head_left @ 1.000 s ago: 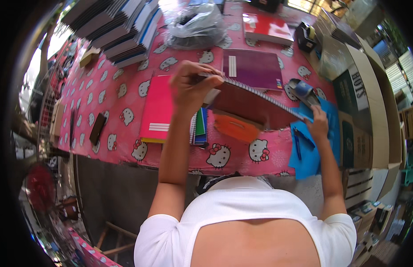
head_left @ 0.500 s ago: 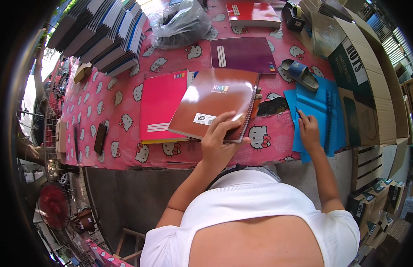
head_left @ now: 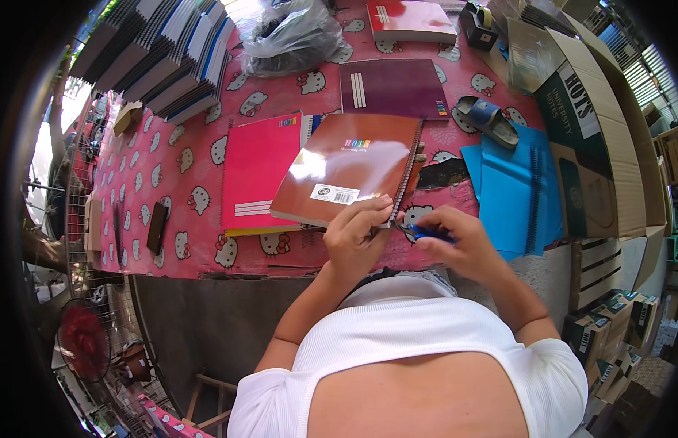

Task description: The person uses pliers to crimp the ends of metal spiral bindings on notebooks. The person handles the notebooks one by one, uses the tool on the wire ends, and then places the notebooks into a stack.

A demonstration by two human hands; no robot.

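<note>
My left hand (head_left: 357,232) grips the lower right corner of a brown spiral notebook (head_left: 331,164), its fingers closed over the cover beside the coil. The notebook lies tilted on a pink notebook (head_left: 258,171), with a yellow edge showing beneath. My right hand (head_left: 463,244) is closed around small blue-handled pliers (head_left: 432,233). Their metal tip is at the bottom end of the coil; fingers partly hide the jaws, so I cannot tell whether they touch the wire. Right of this hand lie blue plastic covers (head_left: 507,190) with a blue coil.
A purple notebook (head_left: 393,87) and a red stack (head_left: 412,23) lie farther back. Stacked spiral notebooks (head_left: 160,55) stand far left, near a plastic bag (head_left: 291,40). A blue slipper (head_left: 488,120) rests on the covers. An open cardboard box (head_left: 594,139) borders the right.
My right hand has moved left from the blue covers to the coil's lower end, with the pliers now showing in it. My left hand has curled more tightly at the notebook's corner.
</note>
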